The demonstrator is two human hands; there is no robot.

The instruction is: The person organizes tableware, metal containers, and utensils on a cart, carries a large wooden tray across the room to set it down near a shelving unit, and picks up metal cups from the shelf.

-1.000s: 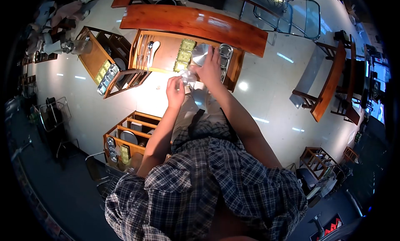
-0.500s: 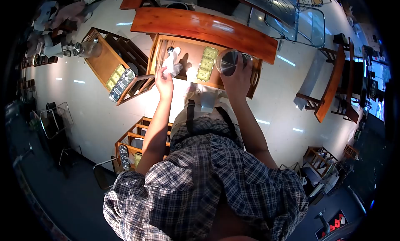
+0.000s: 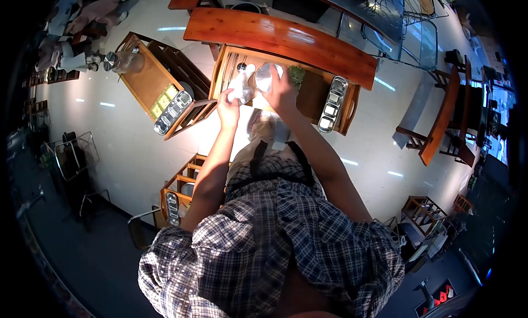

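Note:
My left hand (image 3: 227, 110) is closed around a crumpled white cloth or tissue (image 3: 241, 90) above the left part of a wooden cart top (image 3: 315, 86). Close beside it, my right hand (image 3: 282, 93) grips a round jar with a silver lid (image 3: 268, 76). Whether jar and cloth touch, I cannot tell. Partly hidden behind the right hand lies a yellow-green sectioned tray (image 3: 297, 75). Along the cart's right end sits a metal holder with several compartments (image 3: 333, 104). A small dark round item (image 3: 241, 67) rests near the far left corner.
A second wooden cart (image 3: 131, 76) at left carries a large jar (image 3: 127, 62), a yellow-green tray (image 3: 163, 100) and a metal holder (image 3: 173, 114). Beyond my cart runs a long wooden bench (image 3: 280, 34). Another bench (image 3: 440, 114) stands right; a slatted cart (image 3: 190, 169) is near my left elbow.
My right hand has carried the jar left, close to the cloth. The metal holder at the cart's right end now shows fully. The whole view has shifted slightly.

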